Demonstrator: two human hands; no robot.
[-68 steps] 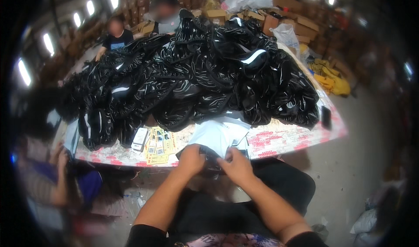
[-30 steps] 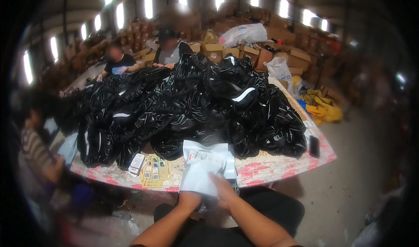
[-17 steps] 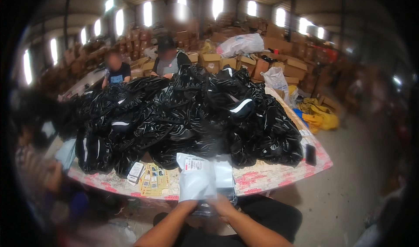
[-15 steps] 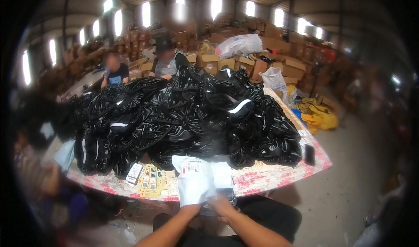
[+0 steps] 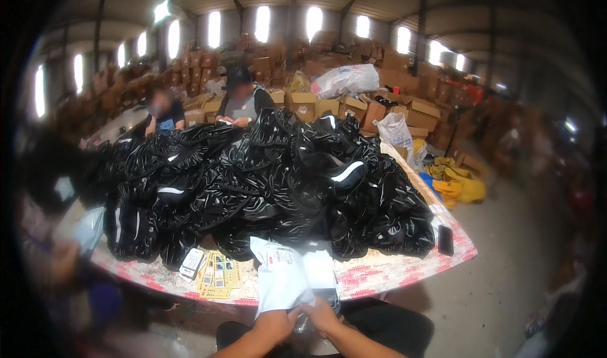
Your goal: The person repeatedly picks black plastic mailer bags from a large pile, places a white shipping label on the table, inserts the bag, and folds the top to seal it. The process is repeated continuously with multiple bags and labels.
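Note:
A white plastic mailer bag with a printed label hangs over the near edge of the table, held at its lower end. My left hand is closed on the bag's bottom edge. Right beside it, my right hand pinches the bag's lower right corner, the fingers partly hidden. Behind the bag lies a stack of white mailers at the table edge, partly covered. A heap of shiny black items with elastic-looking edges and white stripes fills most of the tabletop.
Left of the bag lie yellow printed cards and a small white box. A dark phone rests at the table's right. Two people sit beyond the heap; another person is blurred at left. Cardboard boxes and yellow sacks stand behind.
The whole view has shifted slightly, so the table sits lower in the picture. My hands and the bag also appear lower, with my hands closer together. The far person's hands have come up into view.

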